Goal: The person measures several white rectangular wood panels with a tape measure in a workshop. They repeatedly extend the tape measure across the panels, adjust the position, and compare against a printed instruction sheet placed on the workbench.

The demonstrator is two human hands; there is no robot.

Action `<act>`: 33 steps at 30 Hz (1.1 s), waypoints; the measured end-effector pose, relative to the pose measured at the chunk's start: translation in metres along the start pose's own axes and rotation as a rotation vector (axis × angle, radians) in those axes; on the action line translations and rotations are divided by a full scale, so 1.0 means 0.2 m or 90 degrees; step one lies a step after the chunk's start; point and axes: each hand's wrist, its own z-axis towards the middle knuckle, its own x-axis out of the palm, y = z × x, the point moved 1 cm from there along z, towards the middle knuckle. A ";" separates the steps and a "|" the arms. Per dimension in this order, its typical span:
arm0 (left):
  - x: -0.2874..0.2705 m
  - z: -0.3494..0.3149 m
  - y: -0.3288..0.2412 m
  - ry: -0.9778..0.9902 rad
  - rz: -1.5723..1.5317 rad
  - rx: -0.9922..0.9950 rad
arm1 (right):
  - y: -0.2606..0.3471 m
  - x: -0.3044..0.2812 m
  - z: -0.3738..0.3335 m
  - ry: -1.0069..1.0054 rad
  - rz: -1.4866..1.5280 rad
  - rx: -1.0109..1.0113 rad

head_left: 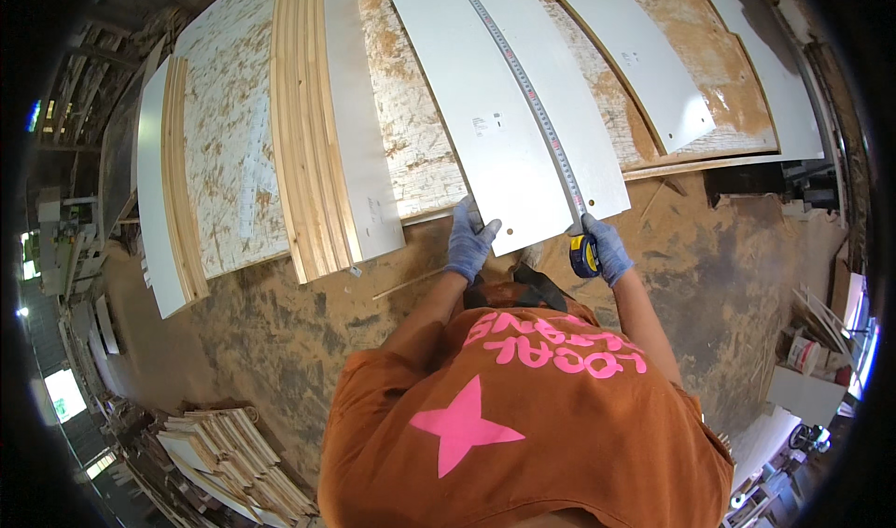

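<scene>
A long white panel [513, 164] lies lengthwise in front of me, with a small label and two dark holes close to its near end. My left hand [471, 239], in a blue glove, is closed on the panel's near left corner, thumb on top and the other fingers partly hidden at the edge. At the near right end, my right hand [609, 250], also gloved, grips a yellow and dark blue tape measure [585, 256]. Its drawn-out metal blade [527, 90] runs along the panel's face to the far edge of the view.
Paint-worn boards [233, 127] form the work surface. On it rest stacked wooden strips [313, 136] and another white panel [644, 52] at the right. Cut boards [233, 463] are piled on the dusty floor [392, 341] at lower left.
</scene>
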 end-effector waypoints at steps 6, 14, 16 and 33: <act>-0.03 0.01 0.09 0.057 -0.025 -0.031 | -0.09 0.02 -0.07 -0.015 -0.026 0.001; -0.02 0.04 0.12 0.049 -0.006 -0.013 | 0.11 0.12 0.03 0.076 0.064 -0.020; -0.03 0.06 0.17 0.041 0.002 0.035 | 0.10 0.12 0.03 0.077 0.059 -0.035; -0.06 0.05 0.14 0.128 -0.094 -0.080 | -0.32 -0.06 -0.25 -0.044 -0.106 -0.016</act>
